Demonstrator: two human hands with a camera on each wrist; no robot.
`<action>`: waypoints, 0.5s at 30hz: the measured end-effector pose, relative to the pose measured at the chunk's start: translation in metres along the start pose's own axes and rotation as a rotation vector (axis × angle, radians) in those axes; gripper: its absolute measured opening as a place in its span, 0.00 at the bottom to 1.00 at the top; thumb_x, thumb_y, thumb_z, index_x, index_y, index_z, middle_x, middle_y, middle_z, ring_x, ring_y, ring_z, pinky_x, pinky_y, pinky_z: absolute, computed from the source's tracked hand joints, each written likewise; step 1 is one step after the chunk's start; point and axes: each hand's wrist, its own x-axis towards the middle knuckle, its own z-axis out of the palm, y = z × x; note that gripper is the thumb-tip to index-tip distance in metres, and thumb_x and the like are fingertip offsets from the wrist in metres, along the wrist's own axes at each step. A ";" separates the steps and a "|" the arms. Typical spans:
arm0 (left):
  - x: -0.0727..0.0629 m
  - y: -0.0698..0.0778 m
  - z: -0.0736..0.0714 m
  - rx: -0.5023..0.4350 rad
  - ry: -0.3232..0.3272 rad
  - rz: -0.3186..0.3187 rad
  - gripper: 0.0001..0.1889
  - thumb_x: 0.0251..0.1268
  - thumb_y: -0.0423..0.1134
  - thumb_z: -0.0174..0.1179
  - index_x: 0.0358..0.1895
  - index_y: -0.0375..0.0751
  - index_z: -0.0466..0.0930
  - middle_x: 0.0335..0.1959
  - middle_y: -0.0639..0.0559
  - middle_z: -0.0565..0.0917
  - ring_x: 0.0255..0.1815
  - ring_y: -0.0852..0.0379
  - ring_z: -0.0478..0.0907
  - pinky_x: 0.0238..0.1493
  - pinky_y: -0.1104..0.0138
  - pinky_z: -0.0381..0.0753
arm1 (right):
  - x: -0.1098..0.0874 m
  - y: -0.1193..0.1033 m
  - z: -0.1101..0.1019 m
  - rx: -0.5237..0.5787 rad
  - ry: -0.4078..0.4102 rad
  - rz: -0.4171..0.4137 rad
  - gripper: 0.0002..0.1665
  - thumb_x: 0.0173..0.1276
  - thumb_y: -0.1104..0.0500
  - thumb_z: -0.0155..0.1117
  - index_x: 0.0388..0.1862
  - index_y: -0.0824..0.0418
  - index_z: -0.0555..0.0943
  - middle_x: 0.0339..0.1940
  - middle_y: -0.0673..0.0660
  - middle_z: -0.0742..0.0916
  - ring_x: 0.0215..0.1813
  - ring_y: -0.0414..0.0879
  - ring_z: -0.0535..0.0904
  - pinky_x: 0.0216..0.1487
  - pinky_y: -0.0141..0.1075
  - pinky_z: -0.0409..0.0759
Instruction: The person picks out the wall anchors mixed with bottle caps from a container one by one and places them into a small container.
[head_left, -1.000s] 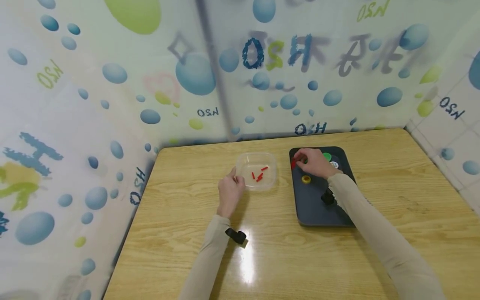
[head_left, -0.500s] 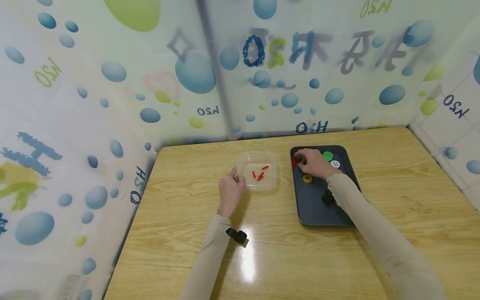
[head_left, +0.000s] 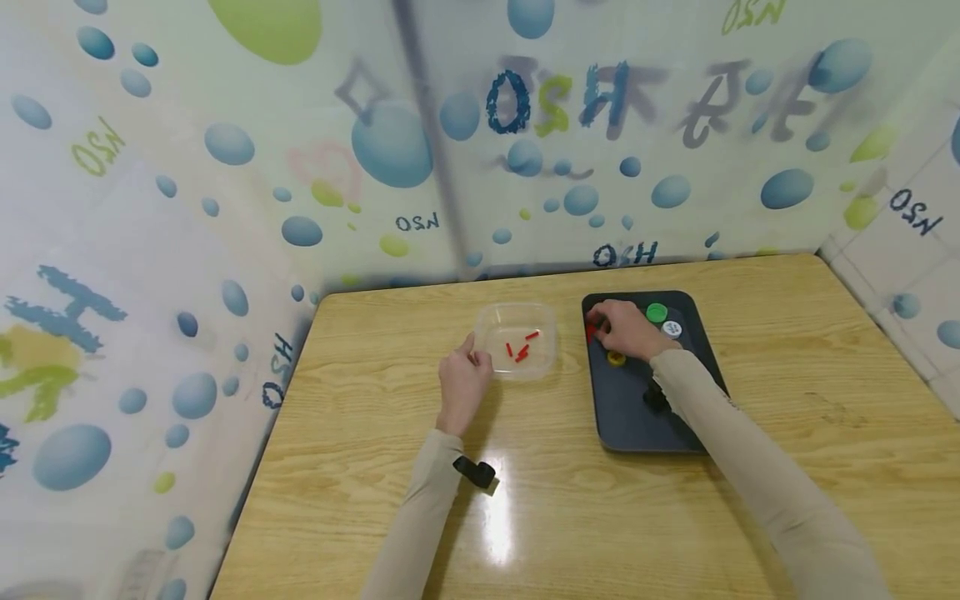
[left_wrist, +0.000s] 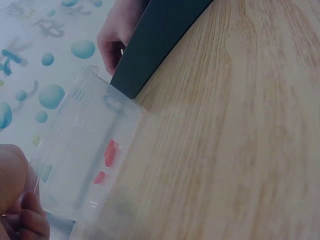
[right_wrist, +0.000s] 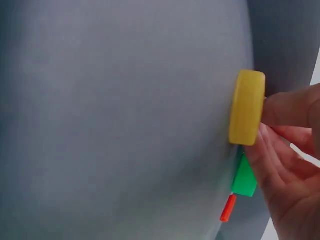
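Note:
My left hand (head_left: 462,379) grips the near left corner of a clear plastic container (head_left: 498,321), its thumb and curled fingers at the rim. Several small red sticks (head_left: 522,353) lie inside. My right hand (head_left: 630,327) is low over the upper left corner of a dark tray (head_left: 630,417), fingers bent beside red pieces (head_left: 590,327). A yellow bottle cap (right_wrist: 247,107) hides its fingertips in the right wrist view, so whether they pinch anything is unclear. Past that cap, a green block-like piece (right_wrist: 245,176) and a red stick (right_wrist: 228,208) show.
A green cap (head_left: 656,312) and a white round cap (head_left: 672,329) lie in the tray's upper right part. Container and tray stand apart on the wooden table (head_left: 555,500), near its back edge. A patterned wall (head_left: 480,167) rises right behind it.
My right hand has shifted slightly toward me and now covers part of the yellow cap. The left hand and the container stay in place; the head view has moved a little.

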 end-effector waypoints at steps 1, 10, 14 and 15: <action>0.000 0.000 0.000 0.000 0.002 0.003 0.25 0.58 0.31 0.54 0.59 0.24 0.80 0.12 0.57 0.65 0.14 0.62 0.57 0.17 0.69 0.56 | 0.000 -0.001 0.000 -0.008 -0.002 -0.004 0.20 0.63 0.70 0.60 0.55 0.70 0.82 0.50 0.67 0.84 0.45 0.55 0.84 0.44 0.47 0.82; 0.000 0.000 0.000 -0.006 -0.004 0.003 0.25 0.58 0.30 0.54 0.59 0.24 0.80 0.12 0.57 0.64 0.13 0.63 0.57 0.16 0.69 0.55 | -0.003 -0.005 -0.003 -0.024 -0.037 0.011 0.20 0.62 0.69 0.62 0.53 0.72 0.84 0.46 0.66 0.83 0.38 0.51 0.75 0.40 0.41 0.75; 0.000 -0.001 0.001 -0.002 -0.011 -0.005 0.24 0.59 0.31 0.54 0.60 0.25 0.80 0.12 0.58 0.63 0.13 0.64 0.55 0.16 0.70 0.54 | -0.003 -0.005 -0.002 -0.007 -0.041 0.020 0.21 0.62 0.69 0.64 0.54 0.73 0.83 0.47 0.67 0.82 0.40 0.52 0.80 0.42 0.43 0.80; 0.000 -0.001 0.001 -0.002 -0.013 -0.006 0.24 0.59 0.31 0.54 0.60 0.25 0.80 0.12 0.58 0.63 0.13 0.65 0.55 0.16 0.70 0.54 | -0.003 -0.005 -0.002 0.000 -0.041 0.023 0.21 0.62 0.69 0.65 0.55 0.74 0.83 0.47 0.67 0.82 0.41 0.52 0.81 0.43 0.44 0.81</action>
